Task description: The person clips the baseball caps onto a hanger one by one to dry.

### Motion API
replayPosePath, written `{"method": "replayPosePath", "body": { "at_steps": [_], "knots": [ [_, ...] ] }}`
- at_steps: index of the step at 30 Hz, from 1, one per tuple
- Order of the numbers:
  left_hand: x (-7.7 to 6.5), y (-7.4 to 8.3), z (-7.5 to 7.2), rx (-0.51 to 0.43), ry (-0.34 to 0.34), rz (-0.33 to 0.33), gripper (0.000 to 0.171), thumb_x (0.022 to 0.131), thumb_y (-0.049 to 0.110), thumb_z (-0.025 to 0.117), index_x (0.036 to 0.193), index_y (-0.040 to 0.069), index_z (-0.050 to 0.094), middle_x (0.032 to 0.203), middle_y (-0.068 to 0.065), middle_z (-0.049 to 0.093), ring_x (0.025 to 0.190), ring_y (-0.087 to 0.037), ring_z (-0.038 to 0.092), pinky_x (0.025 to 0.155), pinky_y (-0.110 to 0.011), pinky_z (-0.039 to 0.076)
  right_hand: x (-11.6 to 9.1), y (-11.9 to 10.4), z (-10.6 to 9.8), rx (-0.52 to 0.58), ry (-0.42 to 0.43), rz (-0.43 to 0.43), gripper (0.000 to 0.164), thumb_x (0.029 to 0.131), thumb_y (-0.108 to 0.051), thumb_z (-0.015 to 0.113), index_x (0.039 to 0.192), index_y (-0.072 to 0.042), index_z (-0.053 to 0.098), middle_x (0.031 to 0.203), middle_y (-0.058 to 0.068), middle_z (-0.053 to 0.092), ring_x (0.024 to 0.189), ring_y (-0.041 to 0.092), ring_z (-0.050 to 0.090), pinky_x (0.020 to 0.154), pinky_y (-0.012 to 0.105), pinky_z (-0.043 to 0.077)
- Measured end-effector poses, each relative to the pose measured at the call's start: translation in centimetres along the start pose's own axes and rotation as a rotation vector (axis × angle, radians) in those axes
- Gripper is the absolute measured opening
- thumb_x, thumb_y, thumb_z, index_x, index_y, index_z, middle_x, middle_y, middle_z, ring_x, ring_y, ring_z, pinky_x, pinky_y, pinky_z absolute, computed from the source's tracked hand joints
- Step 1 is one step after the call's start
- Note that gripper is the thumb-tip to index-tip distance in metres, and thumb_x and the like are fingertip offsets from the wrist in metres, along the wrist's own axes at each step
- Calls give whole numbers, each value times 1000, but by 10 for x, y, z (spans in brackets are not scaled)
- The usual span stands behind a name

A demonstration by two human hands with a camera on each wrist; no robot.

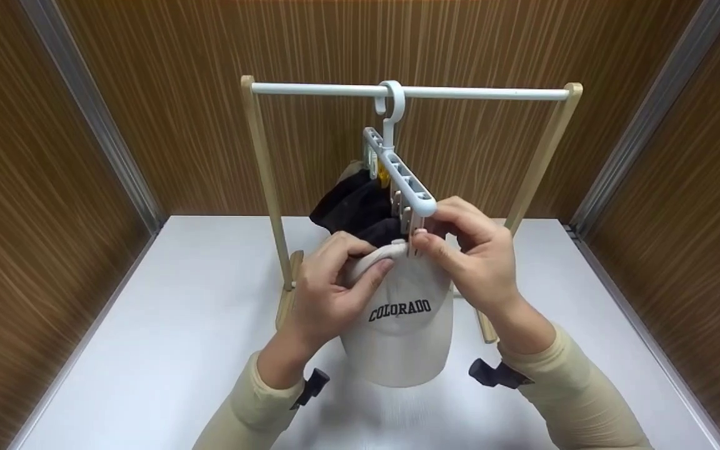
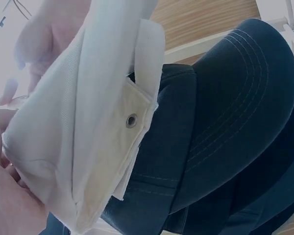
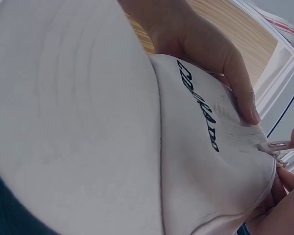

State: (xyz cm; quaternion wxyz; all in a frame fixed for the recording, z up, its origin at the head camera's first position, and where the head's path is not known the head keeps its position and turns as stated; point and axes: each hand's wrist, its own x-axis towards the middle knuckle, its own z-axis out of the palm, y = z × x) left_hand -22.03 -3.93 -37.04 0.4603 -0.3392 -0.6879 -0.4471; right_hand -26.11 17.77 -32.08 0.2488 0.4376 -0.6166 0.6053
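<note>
A white baseball cap [image 1: 400, 344] lettered COLORADO hangs brim down under the front end of a light-blue clip hanger [image 1: 407, 181]. My left hand [image 1: 335, 287] grips the top of its crown, thumb on the front side. With thumb and fingers my right hand [image 1: 479, 256] pinches a pale clothespin [image 3: 277, 146] at the crown's edge. The clothespin's jaws meet the cap fabric in the right wrist view. Behind the white cap hang several dark caps [image 2: 235, 112], partly hidden by it. The white cap's back strap and metal eyelet show in the left wrist view.
The hanger hooks over the white rod [image 1: 479, 93] of a wooden-legged rack [image 1: 266, 169]. A yellow clip [image 1: 384, 174] and other clips sit along the hanger. The rack stands on a white table [image 1: 210, 312] enclosed by wood-grain walls [image 1: 147, 112].
</note>
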Motion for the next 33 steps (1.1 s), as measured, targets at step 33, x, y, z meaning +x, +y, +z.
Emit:
{"method": "replayPosePath", "body": {
  "at_steps": [33],
  "knots": [
    [-30, -21, -11, 136, -56, -1, 26, 96, 19, 89, 110, 4, 73, 106, -5, 72, 101, -22, 66, 88, -37, 54, -40, 27, -7, -47, -22, 72, 29, 91, 12, 84, 119, 8, 78, 109, 18, 74, 96, 20, 68, 82, 24, 54]
  ]
}}
